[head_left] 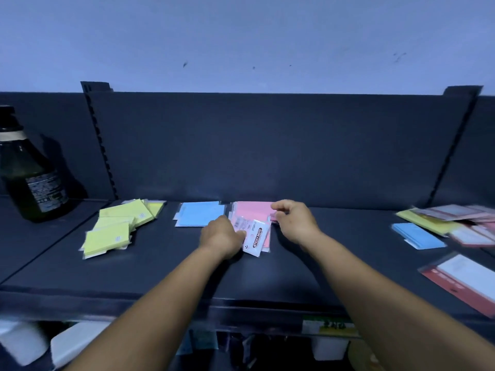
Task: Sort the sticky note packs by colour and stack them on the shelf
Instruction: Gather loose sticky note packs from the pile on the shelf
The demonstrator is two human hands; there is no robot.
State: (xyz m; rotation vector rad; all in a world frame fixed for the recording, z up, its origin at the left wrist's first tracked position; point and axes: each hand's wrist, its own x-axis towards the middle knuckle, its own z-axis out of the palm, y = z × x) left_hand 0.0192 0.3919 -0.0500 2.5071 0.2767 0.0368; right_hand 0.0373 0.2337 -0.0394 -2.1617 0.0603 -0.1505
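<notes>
On the dark shelf (160, 266) lie three sorted groups: several yellow packs (115, 226) at the left, blue packs (199, 214) in the middle, and pink packs (251, 211) to their right. My left hand (222, 236) grips a pink pack with a white "Sticky Note" label (254, 234), tilted, at the front of the pink group. My right hand (293, 220) rests over the pink group's right edge, fingers curled on a pack there. At the far right sits an unsorted heap of yellow, pink and blue packs (439, 223).
A large dark bottle (29, 172) stands at the shelf's left end. A red and white pack (466, 279) lies at the front right. Below the shelf's front edge hang price tags and white items (72, 346). The dark back panel rises behind.
</notes>
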